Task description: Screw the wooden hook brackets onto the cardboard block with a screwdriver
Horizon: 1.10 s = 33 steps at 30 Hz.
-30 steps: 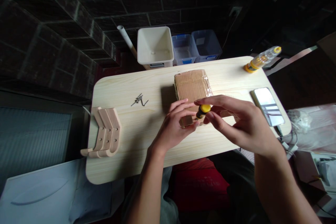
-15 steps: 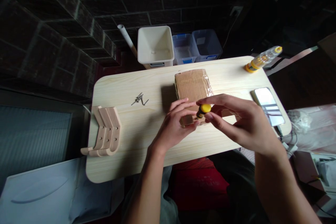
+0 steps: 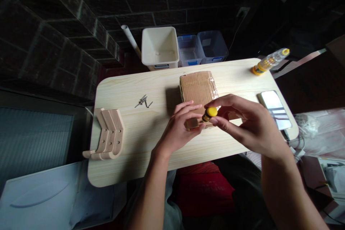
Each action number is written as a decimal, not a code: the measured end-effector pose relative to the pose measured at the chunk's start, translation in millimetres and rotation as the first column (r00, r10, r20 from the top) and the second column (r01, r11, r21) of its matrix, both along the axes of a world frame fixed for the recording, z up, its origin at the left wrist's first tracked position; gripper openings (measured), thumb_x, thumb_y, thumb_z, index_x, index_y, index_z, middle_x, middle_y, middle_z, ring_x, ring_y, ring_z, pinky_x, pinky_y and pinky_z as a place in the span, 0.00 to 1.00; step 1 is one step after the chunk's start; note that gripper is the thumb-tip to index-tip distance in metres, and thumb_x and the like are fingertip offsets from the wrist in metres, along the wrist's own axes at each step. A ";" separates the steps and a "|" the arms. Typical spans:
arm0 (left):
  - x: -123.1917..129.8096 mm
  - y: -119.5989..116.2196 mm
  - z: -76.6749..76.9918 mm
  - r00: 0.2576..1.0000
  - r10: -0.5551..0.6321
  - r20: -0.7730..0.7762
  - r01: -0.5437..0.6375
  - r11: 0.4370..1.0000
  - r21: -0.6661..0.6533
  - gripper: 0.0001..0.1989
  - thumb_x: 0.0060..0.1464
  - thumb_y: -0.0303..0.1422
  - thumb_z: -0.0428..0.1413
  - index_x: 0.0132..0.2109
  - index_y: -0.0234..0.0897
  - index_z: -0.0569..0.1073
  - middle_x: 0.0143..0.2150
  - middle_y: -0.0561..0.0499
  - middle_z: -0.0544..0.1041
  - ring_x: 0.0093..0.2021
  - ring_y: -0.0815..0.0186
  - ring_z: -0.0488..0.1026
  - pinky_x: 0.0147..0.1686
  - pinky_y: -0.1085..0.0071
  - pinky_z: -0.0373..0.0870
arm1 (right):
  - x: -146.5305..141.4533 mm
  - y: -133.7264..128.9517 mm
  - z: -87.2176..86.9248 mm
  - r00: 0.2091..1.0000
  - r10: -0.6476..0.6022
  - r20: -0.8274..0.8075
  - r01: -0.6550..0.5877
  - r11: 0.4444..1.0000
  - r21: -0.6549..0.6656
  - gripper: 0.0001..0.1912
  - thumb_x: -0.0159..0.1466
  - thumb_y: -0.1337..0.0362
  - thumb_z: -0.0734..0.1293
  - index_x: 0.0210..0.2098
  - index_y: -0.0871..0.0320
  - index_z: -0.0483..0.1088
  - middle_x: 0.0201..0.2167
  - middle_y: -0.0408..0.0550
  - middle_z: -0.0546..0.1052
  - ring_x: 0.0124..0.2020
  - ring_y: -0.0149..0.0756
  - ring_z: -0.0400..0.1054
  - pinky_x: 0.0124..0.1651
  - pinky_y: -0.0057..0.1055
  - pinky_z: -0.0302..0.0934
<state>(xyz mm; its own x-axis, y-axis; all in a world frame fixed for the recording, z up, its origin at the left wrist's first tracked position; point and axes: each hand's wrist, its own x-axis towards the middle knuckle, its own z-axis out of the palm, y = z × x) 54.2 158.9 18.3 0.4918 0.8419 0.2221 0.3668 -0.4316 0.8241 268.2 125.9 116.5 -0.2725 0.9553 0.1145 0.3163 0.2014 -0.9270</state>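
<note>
My right hand [image 3: 246,124] pinches a short screwdriver [image 3: 211,112] with a yellow cap and dark grip between thumb and fingers. The screwdriver stands nearly upright, its lower end beside my left fingertips. With thumb and fingers, my left hand [image 3: 176,127] grips a small wooden piece [image 3: 192,123] at the near side of a cardboard box [image 3: 198,86]. Part of that piece is hidden by my fingers, and where the screwdriver's tip meets it is hard to see. Several dark screws [image 3: 144,101] lie in a loose pile left of the box.
Curved wooden pieces with holes [image 3: 110,134] lie together at the table's left end. A clear-and-yellow screwdriver bit holder [image 3: 269,61] stands back right, near a phone [image 3: 275,107] with a cable. Beyond the table [image 3: 140,133] are a white bin [image 3: 160,46] and clear tubs [image 3: 190,48].
My right fingers have shifted slightly around the yellow cap, with the index fingertip a little further right. My left hand and the wooden piece stay in place.
</note>
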 end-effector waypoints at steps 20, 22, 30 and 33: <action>0.4 -0.3 3.4 1.000 0.009 -0.011 -0.009 1.000 -0.030 0.11 0.60 0.36 0.66 0.50 0.42 0.81 0.59 0.46 0.81 0.70 0.52 0.65 0.68 0.49 0.68 | -2.1 2.1 5.6 0.996 0.043 0.079 -0.052 0.992 0.115 0.14 0.70 0.67 0.71 0.55 0.52 0.77 0.53 0.51 0.79 0.42 0.37 0.76 0.41 0.32 0.72; 0.5 -0.1 3.8 1.000 0.008 -0.015 -0.009 0.999 -0.032 0.11 0.60 0.37 0.66 0.49 0.43 0.81 0.59 0.46 0.81 0.70 0.51 0.65 0.68 0.47 0.68 | -2.2 1.7 6.3 0.996 0.050 0.073 -0.057 0.994 0.098 0.16 0.71 0.68 0.70 0.57 0.52 0.76 0.54 0.52 0.79 0.44 0.38 0.76 0.41 0.33 0.72; 0.3 -0.6 1.0 1.000 0.007 -0.007 -0.007 1.000 -0.012 0.08 0.61 0.37 0.66 0.46 0.42 0.81 0.60 0.47 0.80 0.70 0.53 0.65 0.68 0.50 0.68 | -1.4 1.1 4.7 0.999 0.012 0.053 -0.014 0.999 0.045 0.16 0.69 0.66 0.72 0.56 0.55 0.75 0.49 0.50 0.79 0.38 0.34 0.75 0.37 0.31 0.71; 0.8 -0.3 2.2 1.000 0.001 -0.008 -0.001 1.000 -0.023 0.07 0.61 0.36 0.65 0.46 0.42 0.81 0.60 0.46 0.81 0.70 0.53 0.65 0.68 0.50 0.68 | -1.5 1.1 5.4 0.998 0.030 0.063 -0.035 0.997 0.069 0.15 0.69 0.68 0.71 0.56 0.54 0.75 0.49 0.50 0.79 0.41 0.36 0.75 0.38 0.32 0.71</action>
<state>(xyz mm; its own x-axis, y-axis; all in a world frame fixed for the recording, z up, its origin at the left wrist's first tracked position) 55.0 158.6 20.6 0.4927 0.8472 0.1988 0.3736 -0.4122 0.8310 266.7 127.0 121.9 -0.3120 0.9361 0.1624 0.3649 0.2758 -0.8892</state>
